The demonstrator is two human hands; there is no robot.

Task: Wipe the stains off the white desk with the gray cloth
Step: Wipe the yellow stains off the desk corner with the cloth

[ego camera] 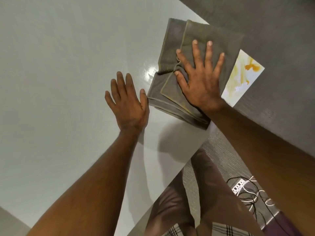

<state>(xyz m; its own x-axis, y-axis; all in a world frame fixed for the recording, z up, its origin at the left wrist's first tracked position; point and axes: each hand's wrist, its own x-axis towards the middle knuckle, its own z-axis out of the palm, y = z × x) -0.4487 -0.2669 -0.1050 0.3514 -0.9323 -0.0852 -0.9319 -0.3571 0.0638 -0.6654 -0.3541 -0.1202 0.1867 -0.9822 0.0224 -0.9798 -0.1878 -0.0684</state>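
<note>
Cloth pressed flat, stains just beyond it

The right hand (201,79), fingers spread, presses the folded gray cloth (196,53) on the white surface (59,74); orange stains (245,72) lie just right of it, at the corner. The left hand (127,103) rests flat, open, beside the cloth.

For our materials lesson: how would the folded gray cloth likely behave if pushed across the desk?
The gray cloth looks soft and floppy: it bunches by the right hand thumb. Its folded layers may shift apart. The glossy white desk probably lets it slide easily.
</note>
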